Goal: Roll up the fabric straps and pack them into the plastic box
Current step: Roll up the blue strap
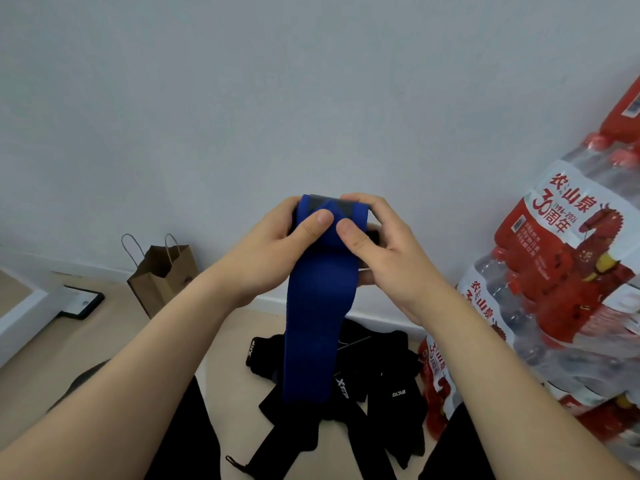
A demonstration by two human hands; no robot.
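The rolling step is in hand, and it is judged to be at its very start. A blue strap (318,306) is held up in front of the wall, its top end folded over where a grey patch shows, while the rest hangs straight down toward the floor. The left hand (277,251) is curled round the strap's top left edge, thumb pressed flat on the front. The right hand (388,258) is closed on the top right edge in the same way, its thumb laid just beside the other. Only a turn or so seems to have been wound.

Black straps (381,393) are left in a loose heap on the floor below, not yet rolled. A paper bag (162,275) stands to the left and water packs (561,271) are stacked at the right. No box is seen.

For the next move, the folded end would need to be turned over tightly with the edges kept square, and the hanging length fed up evenly so that the roll is not skewed
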